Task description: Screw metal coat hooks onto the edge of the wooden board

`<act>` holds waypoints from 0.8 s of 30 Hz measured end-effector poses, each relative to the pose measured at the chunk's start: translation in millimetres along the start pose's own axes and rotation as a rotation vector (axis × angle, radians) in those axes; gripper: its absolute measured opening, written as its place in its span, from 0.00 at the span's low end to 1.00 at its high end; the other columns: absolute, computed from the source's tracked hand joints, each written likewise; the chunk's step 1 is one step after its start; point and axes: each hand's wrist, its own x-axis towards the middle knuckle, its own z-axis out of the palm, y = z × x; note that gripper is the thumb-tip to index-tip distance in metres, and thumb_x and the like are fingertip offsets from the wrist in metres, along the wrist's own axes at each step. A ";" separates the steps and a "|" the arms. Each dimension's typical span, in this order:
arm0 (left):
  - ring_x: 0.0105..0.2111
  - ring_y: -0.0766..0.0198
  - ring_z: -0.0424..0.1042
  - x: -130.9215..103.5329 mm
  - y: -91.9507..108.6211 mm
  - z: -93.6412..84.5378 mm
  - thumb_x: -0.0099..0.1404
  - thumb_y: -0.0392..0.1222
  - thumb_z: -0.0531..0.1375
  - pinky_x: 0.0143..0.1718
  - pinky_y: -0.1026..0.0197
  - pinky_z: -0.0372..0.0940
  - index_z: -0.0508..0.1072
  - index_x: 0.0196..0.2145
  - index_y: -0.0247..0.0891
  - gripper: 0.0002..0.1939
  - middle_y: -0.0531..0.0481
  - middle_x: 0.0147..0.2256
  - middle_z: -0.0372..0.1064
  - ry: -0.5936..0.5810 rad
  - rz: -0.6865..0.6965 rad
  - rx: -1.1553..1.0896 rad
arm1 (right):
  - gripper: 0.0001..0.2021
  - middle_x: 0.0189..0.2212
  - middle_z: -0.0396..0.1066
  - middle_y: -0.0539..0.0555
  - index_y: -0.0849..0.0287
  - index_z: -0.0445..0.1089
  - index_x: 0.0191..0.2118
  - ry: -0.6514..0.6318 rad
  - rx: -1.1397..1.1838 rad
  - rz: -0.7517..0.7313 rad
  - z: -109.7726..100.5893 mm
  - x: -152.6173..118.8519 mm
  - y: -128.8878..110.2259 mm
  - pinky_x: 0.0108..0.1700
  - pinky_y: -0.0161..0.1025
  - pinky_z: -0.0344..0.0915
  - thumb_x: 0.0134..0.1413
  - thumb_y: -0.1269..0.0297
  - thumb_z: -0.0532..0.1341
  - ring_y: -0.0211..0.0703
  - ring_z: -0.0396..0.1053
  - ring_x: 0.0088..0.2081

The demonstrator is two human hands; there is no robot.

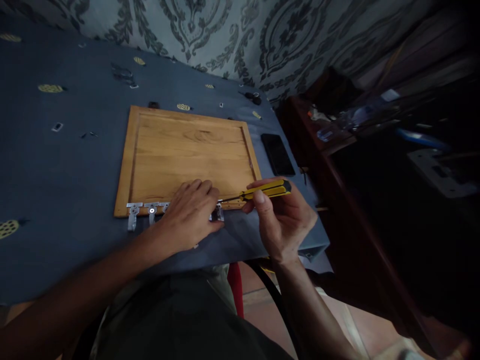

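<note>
While our right hand (284,216) is clamping its fingers round the screwdriver (268,189), our left hand (193,212), grip unclear, is bracing the wooden panel (187,150) on blue cloth (75,172); we should be keeping the shaft aligned.

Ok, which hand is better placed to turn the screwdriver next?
The right, I'd judge: the right hand grips the yellow-and-black screwdriver by its handle, shaft pointing toward the left hand. The left lies over the wooden panel's near edge, by a metal hinge, so it seems better suited to steadying.
</note>
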 end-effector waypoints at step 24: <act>0.47 0.46 0.72 -0.9 -3.2 8.1 0.62 0.45 0.70 0.49 0.46 0.67 0.73 0.43 0.37 0.16 0.44 0.43 0.71 0.106 -0.004 0.001 | 0.19 0.24 0.68 0.46 0.56 0.67 0.26 -0.082 0.032 0.016 3.9 13.4 -0.2 0.27 0.35 0.67 0.50 0.51 0.75 0.35 0.66 0.25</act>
